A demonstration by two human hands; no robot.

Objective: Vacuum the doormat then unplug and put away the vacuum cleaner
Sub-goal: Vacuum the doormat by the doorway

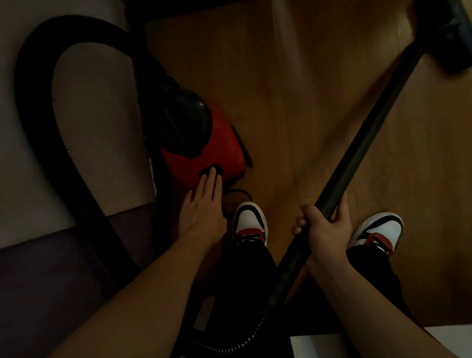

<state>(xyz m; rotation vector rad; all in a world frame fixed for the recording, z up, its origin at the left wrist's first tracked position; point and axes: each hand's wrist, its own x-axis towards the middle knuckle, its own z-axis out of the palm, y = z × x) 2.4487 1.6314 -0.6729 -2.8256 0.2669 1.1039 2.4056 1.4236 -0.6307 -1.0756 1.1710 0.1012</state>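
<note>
1. Down on the wooden floor (277,76), close against a pale wall (98,133), sits the red vacuum cleaner (215,149). Its black domed top points away from the person and its rear end lies nearest their feet.
2. The left hand (203,206) reaches down to it with the fingers straight and held together. The fingertips (210,178) touch a dark button (213,169) on the rear of the red body, and this hand grips nothing.
3. The right hand (323,228) is curled round the black wand (367,140), gripping it at its lower end, close to where the ribbed hose (40,109) joins.
4. From that hand the wand slants up and to the right, ending in the wide black floor head (451,23), well apart from the vacuum cleaner. I cannot tell whether the floor head touches the boards.
5. The hose leaves the domed end, arches high along the wall and comes back down on the left. It then passes under both forearms and rises to the wand.
6. A thin black cord (238,192) curls on the floor just behind the red body, between the left hand and the left shoe (249,223).
7. Both shoes are white with red and black trim. The right shoe (380,229) stands just beside the right hand, below dark trousers.
8. The room is dim, and a white surface (313,350) shows at the bottom edge.
</note>
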